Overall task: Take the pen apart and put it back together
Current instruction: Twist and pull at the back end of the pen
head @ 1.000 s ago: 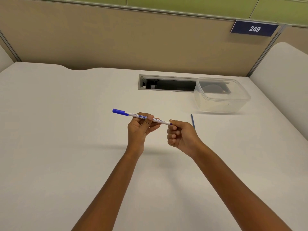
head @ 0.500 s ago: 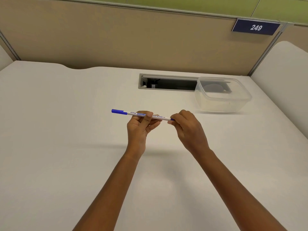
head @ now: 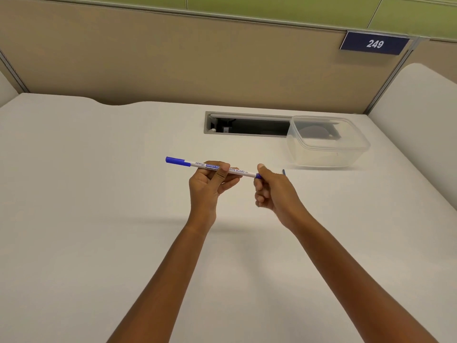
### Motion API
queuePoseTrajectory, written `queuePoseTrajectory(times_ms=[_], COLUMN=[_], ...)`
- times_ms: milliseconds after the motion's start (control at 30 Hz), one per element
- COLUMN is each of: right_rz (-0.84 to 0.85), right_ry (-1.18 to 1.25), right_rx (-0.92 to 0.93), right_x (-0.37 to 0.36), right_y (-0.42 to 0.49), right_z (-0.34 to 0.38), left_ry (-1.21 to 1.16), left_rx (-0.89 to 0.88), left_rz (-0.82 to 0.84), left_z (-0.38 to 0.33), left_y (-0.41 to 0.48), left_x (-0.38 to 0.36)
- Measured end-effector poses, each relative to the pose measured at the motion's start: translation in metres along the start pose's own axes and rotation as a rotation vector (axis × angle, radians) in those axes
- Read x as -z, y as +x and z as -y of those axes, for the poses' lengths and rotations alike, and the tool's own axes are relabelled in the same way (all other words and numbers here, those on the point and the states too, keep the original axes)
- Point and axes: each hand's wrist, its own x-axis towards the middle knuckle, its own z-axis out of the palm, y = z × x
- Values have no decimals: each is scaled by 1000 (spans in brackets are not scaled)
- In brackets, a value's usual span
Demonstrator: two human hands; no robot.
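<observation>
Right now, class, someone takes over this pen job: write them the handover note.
Left hand: grips the pen by its barrel, above the table.
Right hand: pinches the pen's blue right end.
Blue cap is on the left end; a thin blue piece lies on the table near the clear tub, partly hidden.
Done: perhaps one part removed. Left: finish dismantling, then reassemble.
</observation>
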Motion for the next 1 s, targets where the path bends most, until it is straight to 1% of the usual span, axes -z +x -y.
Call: queuePoseTrajectory(times_ms=[67, 133, 233, 333, 400, 433, 500, 533, 633, 700, 767, 900, 933, 967, 1000], right_rz=[-129, -171, -192, -277, -284, -272, -229, -201, -112, -60, -8, 144, 180, 196, 171], right_ry=[-324, -491, -680, -920, -1019, -1025, -942, -860, -594, -419, -188, 320, 382, 391, 326], right_rx=[261, 477, 665, 880, 971, 989, 941, 873, 597, 455, 305, -128, -192, -218, -197], right_x=[2, 5, 7, 9, 12, 13, 13, 12, 10, 8, 4, 2, 3, 3, 3], right_y=[-3, -5, -5, -4, -3, -3, -4, -5, -6, -6, -7, -7, -6, -6, -6], right_z=[-5, -12, -17, -14, -12, -11, -9, -9, -6, -2, 0, 4, 6, 7, 7], left_ry=[-17, -34, -42, -48, -59, -61, -62, -63, -63, -60, -55, -3, 5, 6, 1], left_rx=[14, 23, 34, 36, 36, 36, 33, 33, 28, 22, 14, -11, -15, -18, -19], left_rz=[-36, -61, -75, -71, -62, -55, -44, -39, -16, -4, 6, -11, -25, -38, -47], left_z=[0, -1, -1, -1, -2, -3, -4, -4, -5, -6, -7, -6, -6, -5, -5], left_y=[0, 0, -1, -4, -5, -5, -5, -5, -6, -6, -6, -5, -5, -5, -6], left_x=[1, 2, 1, 0, 0, 0, 0, 0, 0, 0, -1, -3, -3, -2, -2])
